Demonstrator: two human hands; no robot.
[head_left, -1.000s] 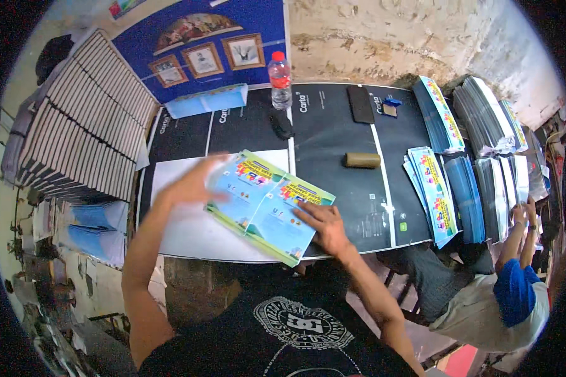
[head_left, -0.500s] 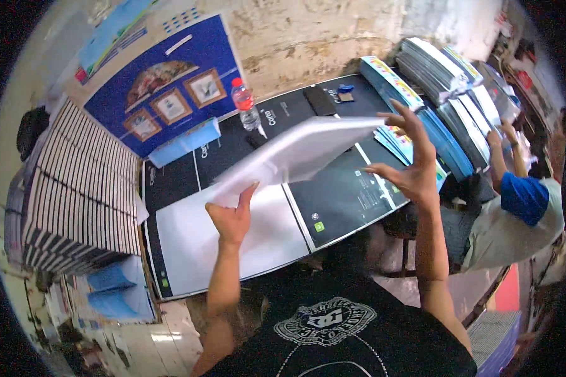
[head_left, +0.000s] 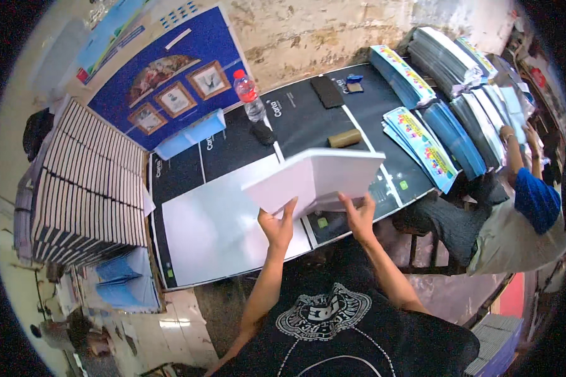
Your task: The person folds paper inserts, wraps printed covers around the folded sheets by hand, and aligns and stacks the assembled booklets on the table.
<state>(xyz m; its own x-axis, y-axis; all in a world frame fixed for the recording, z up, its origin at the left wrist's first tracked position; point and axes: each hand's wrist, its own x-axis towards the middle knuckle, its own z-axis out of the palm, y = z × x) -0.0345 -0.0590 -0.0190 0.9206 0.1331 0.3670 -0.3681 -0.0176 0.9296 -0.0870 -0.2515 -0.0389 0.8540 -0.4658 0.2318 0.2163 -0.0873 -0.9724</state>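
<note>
Above the table I hold a thick white paper booklet (head_left: 308, 179), raised off the surface with its leaves folded in a shallow V. My left hand (head_left: 277, 225) grips its lower left edge, thumb on the near side. At the lower right edge, my right hand (head_left: 360, 218) pinches it the same way. The far-side fingers of both hands are partly hidden behind the paper. Below and to the left lies a large white sheet (head_left: 214, 220) on the black tabletop (head_left: 358, 179).
A tall striped stack of books (head_left: 91, 182) stands left. Farther back are a red-capped bottle (head_left: 249, 97), a dark block (head_left: 326, 92) and a brown roll (head_left: 344, 138). Colourful printed sheets (head_left: 424, 144) and paper piles (head_left: 443, 60) fill the right, where a blue-sleeved person (head_left: 534, 201) works.
My right hand, spread apart from the paper earlier, has come down and taken hold of its right edge. The left hand has shifted right, and the booklet now faces me more squarely.
</note>
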